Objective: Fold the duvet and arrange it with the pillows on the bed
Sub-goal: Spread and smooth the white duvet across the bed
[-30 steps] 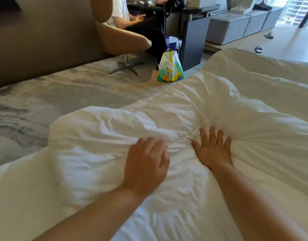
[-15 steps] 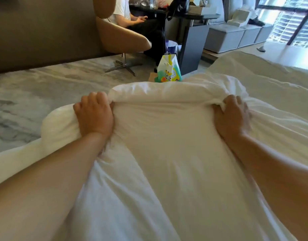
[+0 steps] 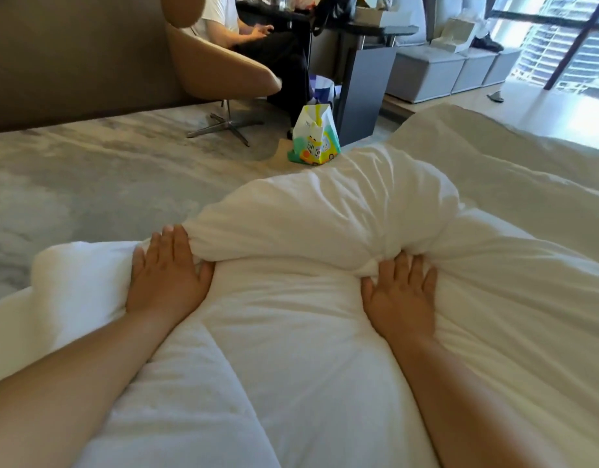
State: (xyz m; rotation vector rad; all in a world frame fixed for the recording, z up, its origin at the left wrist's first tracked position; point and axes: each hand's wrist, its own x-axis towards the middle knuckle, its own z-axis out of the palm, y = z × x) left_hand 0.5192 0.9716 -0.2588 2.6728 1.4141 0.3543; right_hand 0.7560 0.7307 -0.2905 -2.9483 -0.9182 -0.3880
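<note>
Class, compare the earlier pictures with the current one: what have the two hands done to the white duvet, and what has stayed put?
Half a second ago both hands gripped the white duvet's bunched fold. Now the left hand and right hand have let go and press flat at its near edge. The colourful paper bag on the floor stayed put.

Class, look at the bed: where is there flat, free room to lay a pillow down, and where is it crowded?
Free: the smooth white duvet between the two forearms, and the flat stretch right of the right hand. Crowded: the bunched fold ahead of both hands, against the left hand.
</note>
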